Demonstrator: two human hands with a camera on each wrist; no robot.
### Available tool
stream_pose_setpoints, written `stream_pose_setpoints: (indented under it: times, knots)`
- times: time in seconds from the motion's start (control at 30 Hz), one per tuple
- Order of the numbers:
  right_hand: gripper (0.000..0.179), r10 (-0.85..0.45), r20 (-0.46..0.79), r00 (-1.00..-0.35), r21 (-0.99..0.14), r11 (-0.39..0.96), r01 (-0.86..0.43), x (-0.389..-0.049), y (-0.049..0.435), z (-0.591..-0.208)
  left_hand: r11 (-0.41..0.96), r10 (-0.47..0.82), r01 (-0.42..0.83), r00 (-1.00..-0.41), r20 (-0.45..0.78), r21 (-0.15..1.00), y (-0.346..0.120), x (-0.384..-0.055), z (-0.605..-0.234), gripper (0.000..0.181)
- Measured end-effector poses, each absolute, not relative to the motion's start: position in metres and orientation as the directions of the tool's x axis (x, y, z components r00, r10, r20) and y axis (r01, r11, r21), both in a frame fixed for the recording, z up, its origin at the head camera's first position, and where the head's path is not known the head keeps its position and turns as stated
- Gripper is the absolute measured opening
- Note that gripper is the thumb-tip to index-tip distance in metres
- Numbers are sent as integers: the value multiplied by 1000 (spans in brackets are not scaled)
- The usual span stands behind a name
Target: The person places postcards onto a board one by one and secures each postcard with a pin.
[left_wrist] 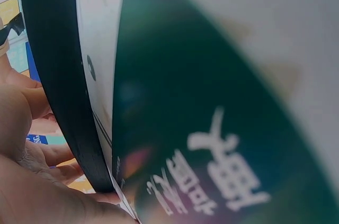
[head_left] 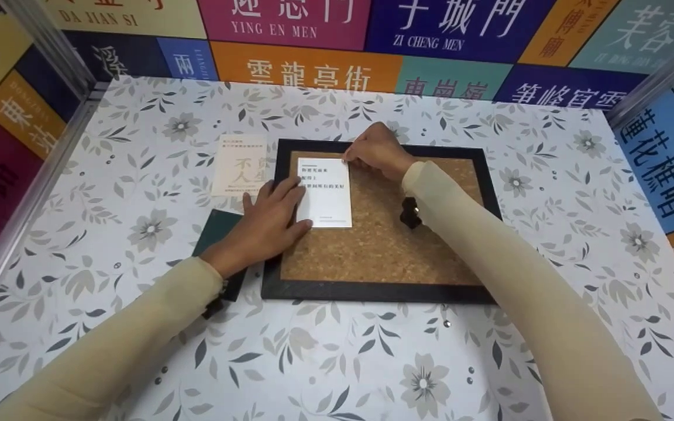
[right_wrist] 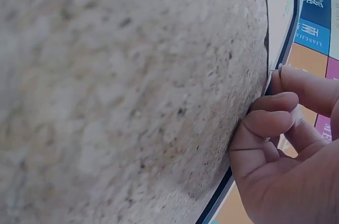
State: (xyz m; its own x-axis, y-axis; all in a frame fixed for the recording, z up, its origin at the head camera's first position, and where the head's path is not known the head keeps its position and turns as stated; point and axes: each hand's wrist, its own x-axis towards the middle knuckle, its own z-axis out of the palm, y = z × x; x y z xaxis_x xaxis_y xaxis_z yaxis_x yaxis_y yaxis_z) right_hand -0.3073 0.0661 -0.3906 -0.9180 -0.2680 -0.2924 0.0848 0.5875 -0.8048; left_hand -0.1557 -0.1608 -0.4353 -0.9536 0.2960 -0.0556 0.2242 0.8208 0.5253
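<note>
Your left hand steadies the card while your right works at its corner

Your white card [head_left: 325, 202] lies flat on the left part of the corkboard [head_left: 384, 251], near the upper left of its black frame [head_left: 372, 290]. Your left hand [head_left: 267, 225] grasps nothing: its fingers spread over the card's left edge and its thumb touches near the lower left corner, likely so the card cannot slide or turn. That side-on reach leaves most of the print uncovered.

Your right hand [head_left: 379, 153] curls in at the card's upper right corner, fingertips pinching what looks like a thin pin [right_wrist: 274, 70]. The close grip probably gives you control over such a small point; whether its tip has entered the cork, I cannot tell. You work from opposite sides, so neither hand blocks the other.

Left of the frame, a pale card [head_left: 239, 165] lies on the table [head_left: 155, 275], with a dark green card [head_left: 219, 229] partly under your left wrist; both seem set aside within reach, off the cork.
</note>
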Motion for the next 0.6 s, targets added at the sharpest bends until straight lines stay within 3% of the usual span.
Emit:
stream_pose_setpoints:
  times: [0.33, 0.6]
  knots:
    - [31, -190, -301, -935, -802, 580, 141, -309, 62, -391, 824, 295, 213, -952, -76, 525, -159, -152, -426, 70]
    - [35, -183, -307, -934, -802, 579, 150, -309, 61, -393, 813, 298, 230, -954, -42, 536, -162, -155, -435, 70]
